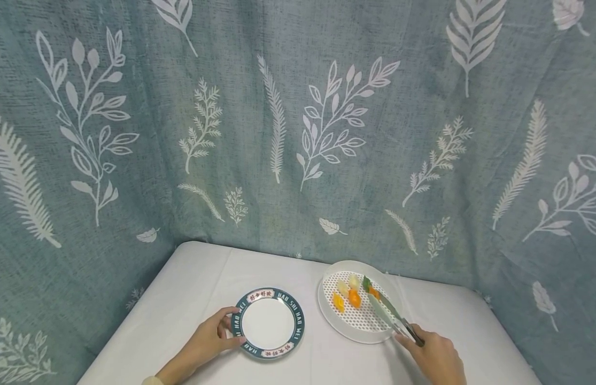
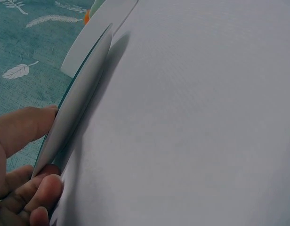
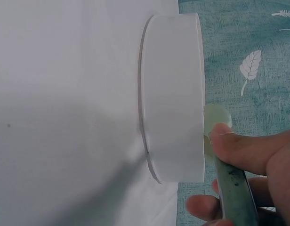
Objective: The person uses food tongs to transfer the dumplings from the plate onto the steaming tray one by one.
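Note:
A small round plate (image 1: 269, 323) with a dark green lettered rim and a bare white centre lies on the white table. My left hand (image 1: 212, 338) grips its left rim (image 2: 74, 108), thumb above and fingers (image 2: 34, 197) below. My right hand (image 1: 434, 357) holds green tongs (image 1: 389, 310) whose tips reach into a white perforated dish (image 1: 372, 329) by the orange and pale food pieces (image 1: 351, 295). In the right wrist view the thumb (image 3: 251, 150) presses the tongs' handle (image 3: 234, 188) beside the dish wall (image 3: 175, 94).
The white table (image 1: 201, 283) is backed and flanked by a teal curtain with white leaf prints (image 1: 326, 133). The two dishes sit side by side near the table's middle, with bare cloth in front of and between them.

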Demonstrator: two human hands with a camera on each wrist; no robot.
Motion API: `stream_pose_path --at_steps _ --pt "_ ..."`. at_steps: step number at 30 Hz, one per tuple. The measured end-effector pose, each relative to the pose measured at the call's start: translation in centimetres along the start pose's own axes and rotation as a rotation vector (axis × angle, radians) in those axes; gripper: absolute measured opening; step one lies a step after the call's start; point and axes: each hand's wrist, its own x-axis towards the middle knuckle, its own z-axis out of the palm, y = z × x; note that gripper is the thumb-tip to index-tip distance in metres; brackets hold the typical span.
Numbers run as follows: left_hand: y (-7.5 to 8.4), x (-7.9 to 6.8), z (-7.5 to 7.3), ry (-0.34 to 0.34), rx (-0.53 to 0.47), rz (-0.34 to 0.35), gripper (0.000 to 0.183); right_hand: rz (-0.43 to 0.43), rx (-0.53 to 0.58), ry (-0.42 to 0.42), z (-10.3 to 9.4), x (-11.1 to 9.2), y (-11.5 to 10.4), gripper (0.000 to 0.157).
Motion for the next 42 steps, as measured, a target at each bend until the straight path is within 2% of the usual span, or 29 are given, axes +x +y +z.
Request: stream_pose_path --at_steps 4,11,18,22,28,32,35,42 --pt "0.1 -0.1 0.0 -0.001 0.0 -0.004 0.079 -0.015 -0.01 -0.018 0.0 0.3 -0.1 0.077" --pt "0.3 -0.1 -0.2 -0.003 0.002 -0.006 0.079 -0.074 -0.029 -0.047 -0.4 1.3 -0.2 0.071" --pt "0.2 -0.1 -0.2 -0.014 -0.021 -0.011 0.079 -0.126 -0.044 -0.082 -0.8 2.2 -0.4 0.055" --pt "0.2 -0.1 -0.2 -0.013 -0.025 0.001 0.079 -0.128 -0.054 -0.107 -0.9 2.5 -0.5 0.049" --pt "0.0 -0.2 -0.1 -0.017 -0.02 -0.022 0.08 -0.12 -0.074 -0.13 -1.1 2.6 -0.8 0.055" --pt "0.1 -0.1 -0.1 -0.015 -0.013 -0.006 0.08 -0.106 -0.066 -0.134 -1.0 2.6 -0.7 0.062" --pt "0.3 -0.1 -0.1 -0.009 -0.006 0.008 0.079 -0.092 -0.053 -0.12 -1.0 2.5 -0.7 0.065" --pt "0.3 -0.1 0.0 -0.001 -0.002 -0.001 0.078 -0.076 -0.039 -0.069 -1.0 2.2 -1.0 0.087"
